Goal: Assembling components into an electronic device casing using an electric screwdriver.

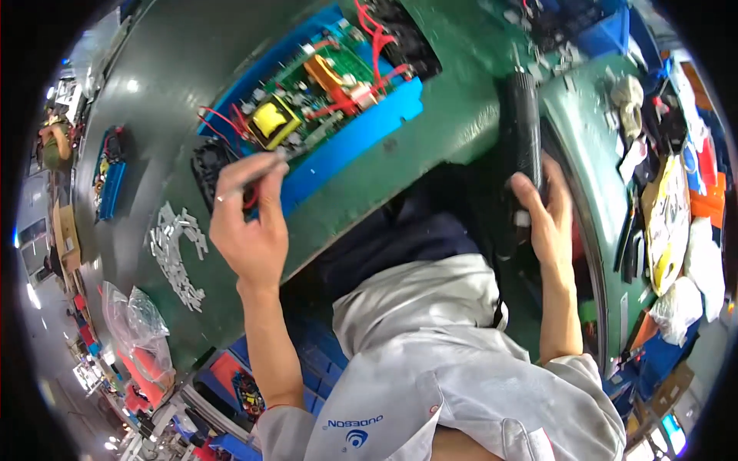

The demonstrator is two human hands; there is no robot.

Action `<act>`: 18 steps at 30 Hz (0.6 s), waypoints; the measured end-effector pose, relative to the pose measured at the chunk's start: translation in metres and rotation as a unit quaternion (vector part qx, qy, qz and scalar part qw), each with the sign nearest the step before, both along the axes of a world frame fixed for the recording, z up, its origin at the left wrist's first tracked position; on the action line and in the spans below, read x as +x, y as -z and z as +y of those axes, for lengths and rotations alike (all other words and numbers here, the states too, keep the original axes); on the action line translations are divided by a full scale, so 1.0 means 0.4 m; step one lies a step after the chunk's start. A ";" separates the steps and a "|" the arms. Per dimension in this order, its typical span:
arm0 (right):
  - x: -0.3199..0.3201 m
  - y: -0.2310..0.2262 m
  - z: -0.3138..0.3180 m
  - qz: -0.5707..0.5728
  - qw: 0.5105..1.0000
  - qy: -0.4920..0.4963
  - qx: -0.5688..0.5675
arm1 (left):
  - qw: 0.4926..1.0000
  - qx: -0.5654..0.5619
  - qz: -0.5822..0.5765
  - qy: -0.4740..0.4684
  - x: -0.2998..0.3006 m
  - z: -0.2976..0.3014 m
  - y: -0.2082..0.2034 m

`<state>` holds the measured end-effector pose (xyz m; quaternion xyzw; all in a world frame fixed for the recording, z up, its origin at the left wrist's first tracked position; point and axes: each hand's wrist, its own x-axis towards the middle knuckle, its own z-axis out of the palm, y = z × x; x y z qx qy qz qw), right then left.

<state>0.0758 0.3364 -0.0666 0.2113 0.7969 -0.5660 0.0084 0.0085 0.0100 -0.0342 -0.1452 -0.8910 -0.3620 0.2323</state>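
Left hand [250,223] up over the bench, fingers pinched shut around a thin metal tool [257,170], a tweezer or probe by the look of it, its tip reaching toward the edge of the circuit board [307,92]. The board is green, sitting in an open blue case [361,131] that lies tilted across the green bench [177,69]. On the board, a yellow transformer [270,121] just beyond the tool tip, an orange coil [327,73] further along, red wires [377,38] looping over the far end. A black fan [206,169] sits at the case's near end, right beside the left hand. Right hand [547,211] well apart, wrapped tight round the grip of a black power screwdriver [523,131], which stands upright off the bench edge. Below the left hand, a scatter of small white parts [178,250] on the bench, and clear plastic bags [142,323] beyond that. At the right, a cluttered shelf with packets and bags [676,230]. A second blue case [110,173] lies far left.
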 end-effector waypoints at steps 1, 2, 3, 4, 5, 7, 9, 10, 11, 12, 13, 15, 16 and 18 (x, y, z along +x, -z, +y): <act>0.036 0.008 -0.019 -0.068 0.977 0.000 -0.200 | 1.000 0.014 0.015 0.004 -0.003 -0.001 0.006; 0.077 0.025 -0.050 -0.082 0.969 0.025 -0.230 | 1.000 0.014 0.013 0.006 -0.010 0.007 0.011; 0.122 0.049 -0.064 -0.090 0.965 0.021 -0.246 | 1.000 0.013 0.012 0.007 -0.014 0.015 0.012; 0.142 0.038 -0.082 -0.115 0.959 -0.014 -0.258 | 1.000 0.010 0.003 -0.001 -0.010 0.011 0.012; 0.160 0.036 -0.100 -0.123 0.956 -0.034 -0.264 | 1.000 0.004 -0.004 0.006 -0.008 0.015 0.012; 0.174 0.015 -0.114 -0.172 0.949 -0.156 -0.214 | 0.999 0.035 -0.007 -0.022 -0.006 0.025 0.012; 0.166 0.001 -0.138 -0.147 0.941 -0.257 -0.163 | 0.999 0.028 -0.005 -0.022 -0.004 0.035 0.014; 0.157 0.008 -0.150 -0.154 0.934 -0.269 -0.177 | 0.999 0.029 -0.010 -0.030 -0.002 0.036 0.019; 0.145 0.011 -0.161 -0.160 0.927 -0.282 -0.190 | 0.999 0.030 -0.015 -0.039 -0.002 0.037 0.021; 0.135 -0.005 -0.163 -0.184 0.920 -0.297 -0.176 | 0.999 0.027 -0.014 -0.038 -0.003 0.039 0.020; 0.135 -0.001 -0.169 -0.183 0.919 -0.300 -0.180 | 0.999 0.018 -0.013 -0.037 0.000 0.040 0.017; 0.141 0.014 -0.181 -0.125 0.933 -0.292 -0.172 | 0.999 0.006 -0.012 -0.038 0.005 0.041 0.016; 0.143 0.020 -0.186 -0.124 0.931 -0.294 -0.175 | 0.999 0.013 -0.011 -0.037 0.005 0.037 0.017; 0.147 0.029 -0.194 -0.079 0.941 -0.292 -0.154 | 0.999 0.017 -0.009 -0.036 0.008 0.030 0.019</act>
